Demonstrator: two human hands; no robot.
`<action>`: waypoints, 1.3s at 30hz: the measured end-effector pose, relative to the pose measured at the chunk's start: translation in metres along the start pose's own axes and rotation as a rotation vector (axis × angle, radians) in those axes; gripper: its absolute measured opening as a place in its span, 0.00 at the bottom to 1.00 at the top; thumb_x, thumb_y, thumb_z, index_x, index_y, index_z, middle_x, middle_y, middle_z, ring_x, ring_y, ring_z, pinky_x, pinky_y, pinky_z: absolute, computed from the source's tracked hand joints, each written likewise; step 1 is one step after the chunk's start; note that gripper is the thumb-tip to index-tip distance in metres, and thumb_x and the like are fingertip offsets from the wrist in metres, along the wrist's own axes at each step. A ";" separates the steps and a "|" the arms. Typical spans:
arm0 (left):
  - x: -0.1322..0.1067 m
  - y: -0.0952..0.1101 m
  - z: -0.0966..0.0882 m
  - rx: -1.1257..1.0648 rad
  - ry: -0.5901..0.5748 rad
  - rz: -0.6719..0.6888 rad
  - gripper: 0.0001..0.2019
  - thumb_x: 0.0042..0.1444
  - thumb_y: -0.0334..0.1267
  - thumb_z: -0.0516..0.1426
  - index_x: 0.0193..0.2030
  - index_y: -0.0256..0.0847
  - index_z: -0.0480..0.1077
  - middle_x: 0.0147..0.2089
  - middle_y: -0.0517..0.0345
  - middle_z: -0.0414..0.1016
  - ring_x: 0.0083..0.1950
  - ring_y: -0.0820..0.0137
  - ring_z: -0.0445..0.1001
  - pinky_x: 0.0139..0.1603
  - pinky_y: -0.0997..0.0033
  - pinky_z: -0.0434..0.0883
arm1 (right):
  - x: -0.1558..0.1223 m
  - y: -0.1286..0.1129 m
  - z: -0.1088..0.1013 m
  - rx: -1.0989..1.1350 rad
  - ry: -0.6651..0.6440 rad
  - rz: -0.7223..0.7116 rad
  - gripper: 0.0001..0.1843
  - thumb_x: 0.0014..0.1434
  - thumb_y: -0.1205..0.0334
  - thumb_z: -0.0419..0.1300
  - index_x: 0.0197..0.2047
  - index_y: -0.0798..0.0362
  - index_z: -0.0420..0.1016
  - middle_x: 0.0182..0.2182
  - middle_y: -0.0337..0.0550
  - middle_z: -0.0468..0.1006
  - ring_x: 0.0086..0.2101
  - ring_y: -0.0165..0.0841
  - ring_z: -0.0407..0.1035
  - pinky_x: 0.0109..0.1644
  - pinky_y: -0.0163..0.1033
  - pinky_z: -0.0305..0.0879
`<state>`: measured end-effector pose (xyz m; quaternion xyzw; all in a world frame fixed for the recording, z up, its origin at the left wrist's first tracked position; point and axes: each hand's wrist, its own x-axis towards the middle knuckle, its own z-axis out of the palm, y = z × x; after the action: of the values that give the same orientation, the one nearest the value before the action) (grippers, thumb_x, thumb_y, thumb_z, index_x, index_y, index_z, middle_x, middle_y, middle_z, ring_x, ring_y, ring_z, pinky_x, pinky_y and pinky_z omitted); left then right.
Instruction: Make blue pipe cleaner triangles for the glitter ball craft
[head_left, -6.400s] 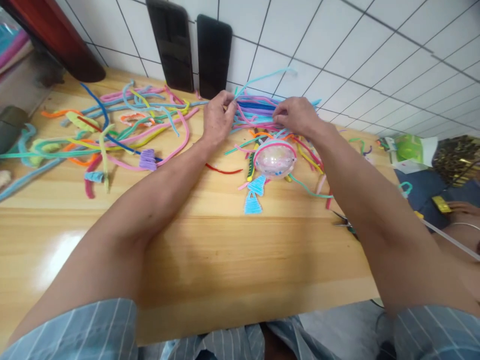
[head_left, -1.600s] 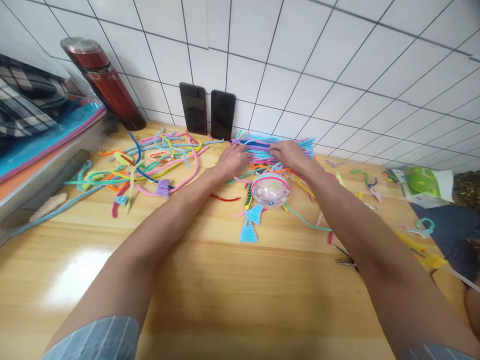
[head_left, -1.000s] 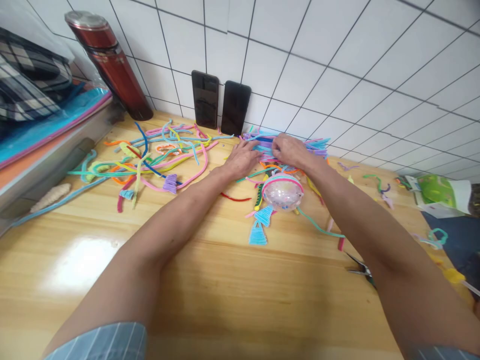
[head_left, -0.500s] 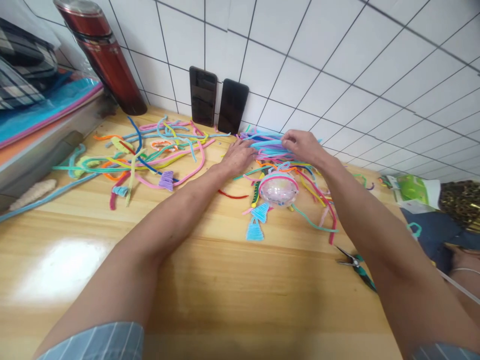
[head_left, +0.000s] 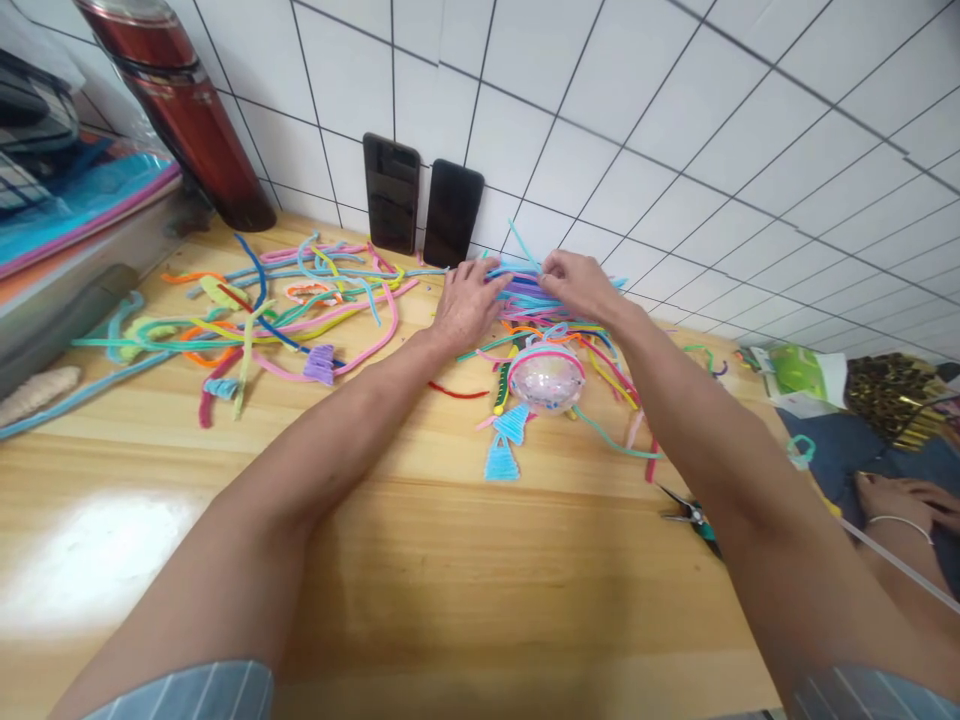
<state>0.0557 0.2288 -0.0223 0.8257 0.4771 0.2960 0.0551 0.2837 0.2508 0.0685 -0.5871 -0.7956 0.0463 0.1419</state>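
Note:
A pile of pipe cleaners (head_left: 521,298), mostly blue, purple and pink, lies along the foot of the tiled wall. Over its left end my left hand (head_left: 469,302) rests with the fingers stretched out. My right hand (head_left: 576,287) is closed in a pinch above the pile, on a light blue pipe cleaner (head_left: 523,243) whose end juts up toward the wall. Just in front of the pile sits a clear, glittery dome with a pink rim (head_left: 547,380). Close by it is a light blue bow-like piece (head_left: 504,450) made of wound pipe cleaner.
Loose pipe cleaners (head_left: 322,325) are strewn to the left. Two phones (head_left: 391,195) lean on the wall beside a red thermos (head_left: 199,140). Pliers (head_left: 694,515) lie under my right forearm. At the right edge another person's hands (head_left: 904,500) show.
My right hand has lifted a light blue pipe cleaner's end out of the pile. My left hand's fingers have spread further over the pile. The view has shifted slightly.

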 end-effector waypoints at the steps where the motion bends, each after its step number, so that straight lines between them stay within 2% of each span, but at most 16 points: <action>1: 0.000 0.000 0.002 0.008 -0.047 0.021 0.22 0.76 0.42 0.56 0.73 0.44 0.76 0.83 0.44 0.64 0.81 0.42 0.60 0.79 0.39 0.60 | 0.002 -0.002 0.004 -0.038 -0.026 -0.011 0.12 0.66 0.59 0.61 0.48 0.51 0.85 0.42 0.47 0.89 0.41 0.43 0.78 0.48 0.45 0.70; 4: 0.002 -0.001 0.009 0.031 -0.206 0.053 0.22 0.79 0.43 0.52 0.70 0.43 0.78 0.84 0.47 0.64 0.85 0.41 0.56 0.83 0.35 0.55 | 0.010 -0.006 0.014 -0.143 -0.113 -0.031 0.13 0.68 0.60 0.61 0.48 0.51 0.87 0.43 0.47 0.90 0.43 0.44 0.79 0.51 0.44 0.69; 8: 0.004 -0.003 0.010 0.054 -0.276 0.061 0.25 0.80 0.44 0.48 0.73 0.43 0.76 0.84 0.46 0.63 0.85 0.40 0.57 0.82 0.35 0.57 | 0.021 -0.015 0.023 -0.209 -0.190 -0.037 0.12 0.66 0.63 0.62 0.45 0.52 0.89 0.44 0.47 0.90 0.46 0.43 0.80 0.53 0.43 0.68; 11: 0.005 -0.003 0.009 0.055 -0.283 0.056 0.25 0.79 0.44 0.48 0.74 0.47 0.76 0.83 0.47 0.65 0.84 0.41 0.58 0.81 0.36 0.59 | 0.030 -0.032 0.027 -0.091 -0.221 -0.036 0.10 0.63 0.64 0.65 0.43 0.54 0.89 0.38 0.44 0.89 0.44 0.41 0.81 0.52 0.41 0.69; 13: 0.005 -0.003 0.009 0.053 -0.283 0.049 0.25 0.79 0.45 0.48 0.74 0.48 0.76 0.82 0.47 0.66 0.84 0.42 0.58 0.81 0.37 0.60 | 0.036 -0.048 0.025 0.094 -0.247 -0.027 0.06 0.62 0.65 0.67 0.40 0.55 0.86 0.34 0.42 0.87 0.40 0.39 0.81 0.48 0.40 0.72; 15: 0.005 -0.003 0.011 0.050 -0.281 0.050 0.25 0.79 0.45 0.48 0.74 0.48 0.76 0.83 0.48 0.65 0.85 0.42 0.57 0.81 0.37 0.59 | 0.041 -0.067 0.014 0.353 -0.240 -0.007 0.01 0.61 0.66 0.69 0.36 0.53 0.81 0.33 0.41 0.86 0.37 0.36 0.80 0.42 0.39 0.73; 17: 0.005 -0.005 0.013 0.035 -0.269 0.055 0.25 0.79 0.45 0.48 0.73 0.47 0.77 0.84 0.49 0.64 0.85 0.42 0.57 0.82 0.37 0.58 | 0.042 -0.082 -0.009 0.622 -0.149 -0.006 0.06 0.62 0.67 0.69 0.36 0.51 0.77 0.38 0.41 0.87 0.36 0.33 0.79 0.38 0.36 0.74; 20: 0.006 -0.008 0.016 -0.021 -0.250 0.043 0.24 0.79 0.45 0.50 0.74 0.46 0.76 0.84 0.50 0.63 0.85 0.42 0.56 0.83 0.37 0.56 | 0.030 -0.093 -0.062 0.831 0.146 -0.088 0.06 0.66 0.70 0.64 0.38 0.50 0.74 0.38 0.37 0.85 0.32 0.26 0.77 0.30 0.31 0.68; 23: 0.008 -0.013 0.015 -0.129 -0.170 0.017 0.22 0.78 0.44 0.52 0.68 0.44 0.80 0.80 0.49 0.71 0.82 0.46 0.62 0.81 0.41 0.59 | -0.013 -0.087 -0.123 0.753 0.368 -0.174 0.03 0.68 0.63 0.66 0.42 0.45 0.81 0.40 0.35 0.86 0.36 0.28 0.79 0.33 0.33 0.70; 25: 0.009 -0.018 0.014 -0.196 -0.036 -0.021 0.20 0.79 0.44 0.50 0.58 0.41 0.84 0.67 0.46 0.83 0.72 0.51 0.72 0.76 0.47 0.64 | -0.058 -0.079 -0.155 0.686 0.509 -0.180 0.05 0.67 0.60 0.67 0.44 0.40 0.84 0.41 0.36 0.86 0.36 0.33 0.79 0.35 0.40 0.73; 28: 0.011 -0.023 0.008 -0.203 0.219 -0.152 0.21 0.79 0.43 0.50 0.40 0.39 0.81 0.49 0.43 0.86 0.55 0.55 0.78 0.67 0.52 0.69 | -0.137 -0.070 -0.180 0.627 0.678 -0.130 0.09 0.68 0.62 0.66 0.45 0.37 0.87 0.42 0.41 0.84 0.42 0.39 0.80 0.40 0.46 0.74; 30: 0.017 -0.026 -0.001 -0.206 0.357 -0.227 0.18 0.77 0.40 0.52 0.35 0.41 0.75 0.45 0.45 0.84 0.52 0.56 0.78 0.65 0.53 0.69 | -0.186 -0.068 -0.180 0.554 0.780 -0.096 0.10 0.66 0.64 0.67 0.42 0.36 0.88 0.42 0.40 0.86 0.41 0.40 0.80 0.42 0.51 0.74; 31: 0.022 -0.026 -0.008 -0.216 0.410 -0.243 0.17 0.76 0.38 0.53 0.34 0.42 0.73 0.44 0.46 0.83 0.51 0.57 0.78 0.64 0.53 0.69 | -0.208 -0.068 -0.177 0.511 0.724 -0.016 0.10 0.68 0.63 0.66 0.44 0.35 0.88 0.45 0.40 0.86 0.43 0.42 0.81 0.50 0.54 0.76; 33: 0.034 -0.024 -0.026 -0.232 0.485 -0.205 0.15 0.75 0.37 0.56 0.32 0.43 0.69 0.43 0.48 0.80 0.52 0.57 0.77 0.65 0.54 0.68 | -0.242 -0.069 -0.165 0.421 0.657 0.083 0.06 0.68 0.60 0.68 0.44 0.37 0.87 0.41 0.40 0.88 0.42 0.43 0.81 0.53 0.55 0.77; 36: 0.043 -0.010 -0.067 -0.234 0.507 -0.127 0.16 0.74 0.38 0.60 0.32 0.44 0.66 0.44 0.52 0.77 0.53 0.60 0.73 0.64 0.58 0.67 | -0.274 -0.073 -0.140 0.339 0.489 0.123 0.06 0.67 0.57 0.67 0.43 0.42 0.87 0.36 0.41 0.88 0.39 0.43 0.82 0.47 0.52 0.77; 39: 0.014 0.018 -0.106 -0.234 0.435 -0.064 0.19 0.77 0.40 0.59 0.31 0.43 0.63 0.37 0.58 0.70 0.47 0.67 0.69 0.61 0.63 0.67 | -0.288 -0.078 -0.107 0.361 0.345 0.104 0.09 0.68 0.59 0.62 0.41 0.45 0.85 0.36 0.42 0.88 0.37 0.41 0.82 0.44 0.47 0.75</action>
<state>0.0173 0.2099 0.0774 0.7149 0.4662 0.5181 0.0556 0.3194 -0.0555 0.1406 -0.5917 -0.7071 0.0938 0.3756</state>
